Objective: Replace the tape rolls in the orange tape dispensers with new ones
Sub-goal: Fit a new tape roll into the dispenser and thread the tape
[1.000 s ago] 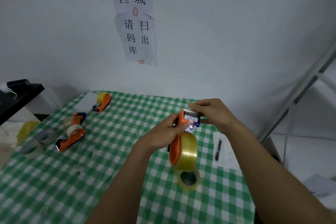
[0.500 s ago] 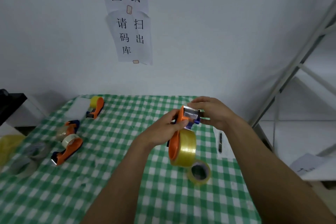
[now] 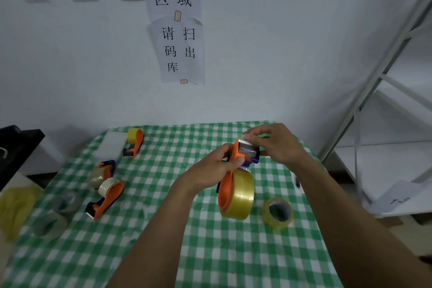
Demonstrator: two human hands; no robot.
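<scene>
My left hand [image 3: 216, 167] grips an orange tape dispenser [image 3: 230, 184] held above the green checked table [image 3: 163, 229]. A full yellow tape roll [image 3: 240, 195] sits on its lower end. My right hand [image 3: 273, 144] pinches the clear tape end at the dispenser's blade end [image 3: 250, 151]. A thin yellow roll [image 3: 278, 213] lies on the cloth to the right. Three more orange dispensers lie at the left: one far [image 3: 135, 140], one middle [image 3: 104, 172], one near [image 3: 108, 196].
Two greyish tape rolls [image 3: 66, 202] [image 3: 50, 225] lie near the table's left edge, next to a yellow bag [image 3: 11, 208]. A white foam pad [image 3: 111, 145] lies at the back left. Paper signs [image 3: 177, 21] hang on the wall. A white metal rack [image 3: 374, 82] stands at the right.
The view has shifted a little. Both hands keep hold of the dispenser; my right fingers have worked slightly upward at the blade end.
</scene>
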